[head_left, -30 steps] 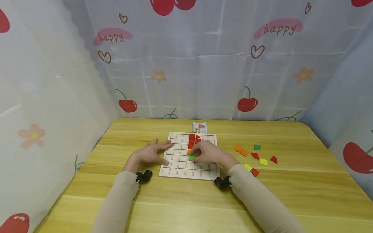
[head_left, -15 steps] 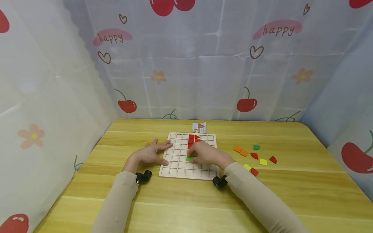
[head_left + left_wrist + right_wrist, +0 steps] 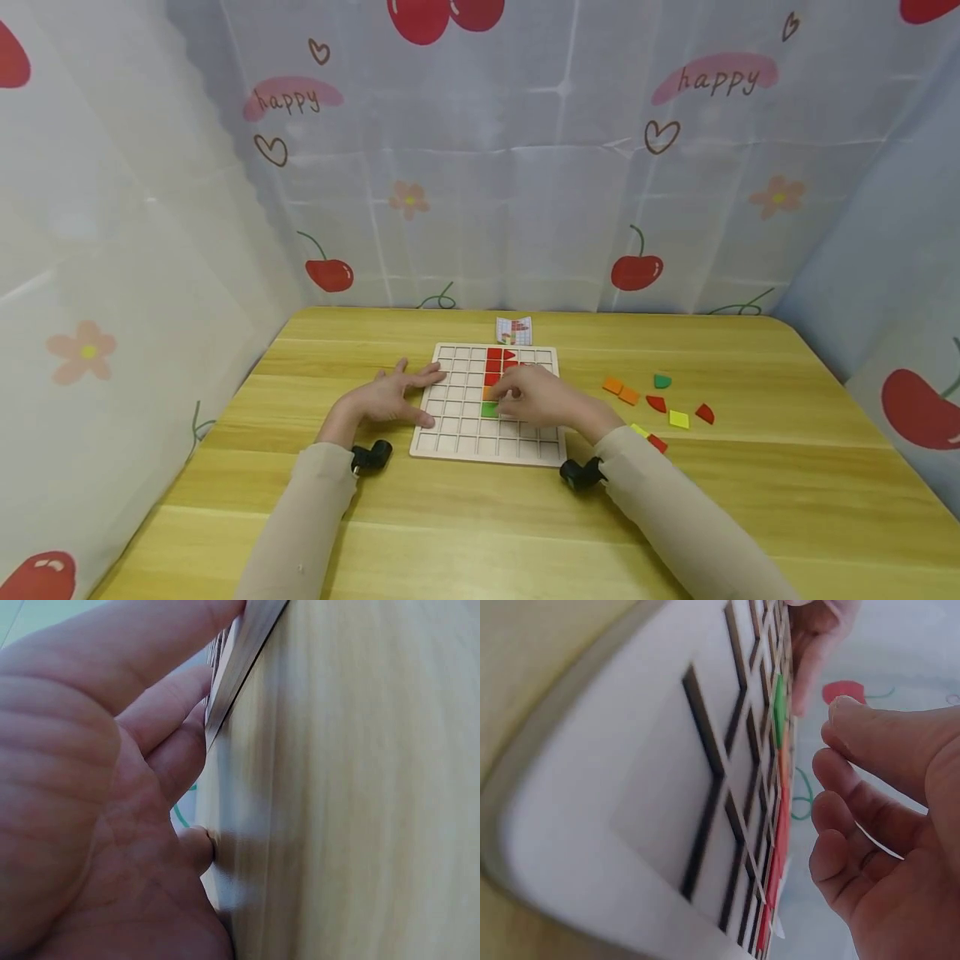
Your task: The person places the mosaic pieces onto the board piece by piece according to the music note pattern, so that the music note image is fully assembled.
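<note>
A pale wooden grid board [image 3: 450, 447] lies on the table. My left hand [image 3: 382, 396] spreads over its left edge, with fingertips and thumb resting on it; the left wrist view shows the thumb [image 3: 135, 652] at the board's side. Lying in a cell is a green tile [image 3: 489, 410], below an orange tile [image 3: 487, 392] and a column of red tiles [image 3: 493, 367]. Just right of the green tile hovers my right hand [image 3: 543, 396], fingers loosely bent. In the right wrist view those fingers [image 3: 836, 817] hold nothing and stand apart from the green tile.
Behind the board is a small pattern card [image 3: 513, 330]. Loose pieces lie to the right: orange tiles [image 3: 628, 396], a dark green quarter-round [image 3: 662, 381], red quarter-rounds [image 3: 705, 412] and yellow tiles [image 3: 678, 418]. A printed curtain [image 3: 480, 225] hangs behind the table.
The green tile, pinched and tilted in my right hand earlier, now lies in the grid. My right hand has let go and drawn slightly to the right. My left hand has stayed put.
</note>
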Available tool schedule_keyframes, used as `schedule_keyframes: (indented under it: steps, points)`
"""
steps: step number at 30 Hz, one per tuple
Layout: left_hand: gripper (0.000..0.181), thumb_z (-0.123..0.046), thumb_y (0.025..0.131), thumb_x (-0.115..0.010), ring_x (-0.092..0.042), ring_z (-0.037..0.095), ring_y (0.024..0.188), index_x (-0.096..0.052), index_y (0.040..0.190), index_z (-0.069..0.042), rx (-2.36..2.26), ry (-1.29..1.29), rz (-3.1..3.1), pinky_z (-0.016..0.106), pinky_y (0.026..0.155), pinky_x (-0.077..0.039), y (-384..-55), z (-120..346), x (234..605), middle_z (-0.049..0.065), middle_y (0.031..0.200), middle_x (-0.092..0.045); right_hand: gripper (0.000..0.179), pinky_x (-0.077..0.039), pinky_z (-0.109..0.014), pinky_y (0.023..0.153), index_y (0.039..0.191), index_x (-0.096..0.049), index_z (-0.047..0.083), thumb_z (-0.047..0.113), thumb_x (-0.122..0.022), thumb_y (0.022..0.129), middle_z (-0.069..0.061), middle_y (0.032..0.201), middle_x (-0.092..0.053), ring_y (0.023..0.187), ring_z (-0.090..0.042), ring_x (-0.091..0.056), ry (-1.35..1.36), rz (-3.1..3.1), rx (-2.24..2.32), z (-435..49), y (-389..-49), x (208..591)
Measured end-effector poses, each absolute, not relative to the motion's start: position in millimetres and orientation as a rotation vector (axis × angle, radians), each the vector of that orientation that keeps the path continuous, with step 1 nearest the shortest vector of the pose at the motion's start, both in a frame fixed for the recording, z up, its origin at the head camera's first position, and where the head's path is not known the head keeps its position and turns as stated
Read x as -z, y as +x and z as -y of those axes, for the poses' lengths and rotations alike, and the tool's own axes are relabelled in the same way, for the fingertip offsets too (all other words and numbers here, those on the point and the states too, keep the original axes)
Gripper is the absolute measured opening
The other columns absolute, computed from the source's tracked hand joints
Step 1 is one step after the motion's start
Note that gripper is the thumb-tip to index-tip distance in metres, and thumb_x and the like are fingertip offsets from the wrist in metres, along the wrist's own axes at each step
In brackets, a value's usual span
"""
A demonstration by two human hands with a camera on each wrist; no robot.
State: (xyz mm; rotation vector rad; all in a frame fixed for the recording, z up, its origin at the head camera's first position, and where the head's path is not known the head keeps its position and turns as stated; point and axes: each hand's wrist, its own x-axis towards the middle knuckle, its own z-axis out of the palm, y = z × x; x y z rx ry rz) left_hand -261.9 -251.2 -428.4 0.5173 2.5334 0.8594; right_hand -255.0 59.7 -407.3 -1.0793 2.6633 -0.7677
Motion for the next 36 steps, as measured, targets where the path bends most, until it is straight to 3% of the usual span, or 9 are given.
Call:
schedule_keyframes:
  steps: [10, 18, 28, 36]
  points:
    - [0.089, -0.043, 0.085, -0.083, 0.014, 0.04, 0.16, -0.038, 0.16, -0.031, -0.858, 0.538, -2.535, 0.07, 0.123, 0.012, -261.6, 250.7, 430.3, -0.013, 0.172, -0.02, 0.021, -0.052, -0.034, 0.085, 0.116, -0.077, 0.007, 0.014, -0.072, 0.097, -0.006, 0.113, -0.074, 0.094, -0.018, -0.059, -0.942, -2.711, 0.891, -92.4, -246.9, 400.8]
    - [0.089, -0.044, 0.085, -0.082, 0.014, 0.041, 0.16, -0.037, 0.161, -0.032, -0.842, 0.542, -2.544, 0.07, 0.123, 0.012, -262.2, 250.7, 431.2, -0.013, 0.172, -0.019, 0.024, -0.052, -0.033, 0.082, 0.119, -0.076, 0.005, 0.012, -0.072, 0.096, -0.004, 0.109, -0.074, 0.094, -0.019, -0.059, -0.832, -2.777, 0.913, -125.3, -247.6, 395.8]
    - [0.09, -0.045, 0.084, -0.083, 0.015, 0.039, 0.16, -0.037, 0.16, -0.034, -0.867, 0.521, -2.538, 0.071, 0.122, 0.012, -263.7, 253.6, 432.3, -0.015, 0.172, -0.019, 0.032, -0.053, -0.04, 0.087, 0.127, -0.071, 0.001, 0.013, -0.071, 0.097, -0.016, 0.122, -0.073, 0.098, -0.024, -0.06, -0.754, -2.851, 0.842, -170.9, -261.0, 400.1]
    - [0.091, -0.049, 0.083, -0.083, 0.015, 0.037, 0.16, -0.036, 0.16, -0.038, -0.843, 0.523, -2.542, 0.069, 0.123, 0.013, -266.9, 254.8, 434.6, -0.018, 0.171, -0.018, 0.04, -0.053, -0.037, 0.077, 0.131, -0.068, 0.001, 0.018, -0.074, 0.095, -0.02, 0.122, -0.07, 0.096, -0.027, -0.059, -0.594, -2.886, 0.861, -209.5, -263.8, 401.2]
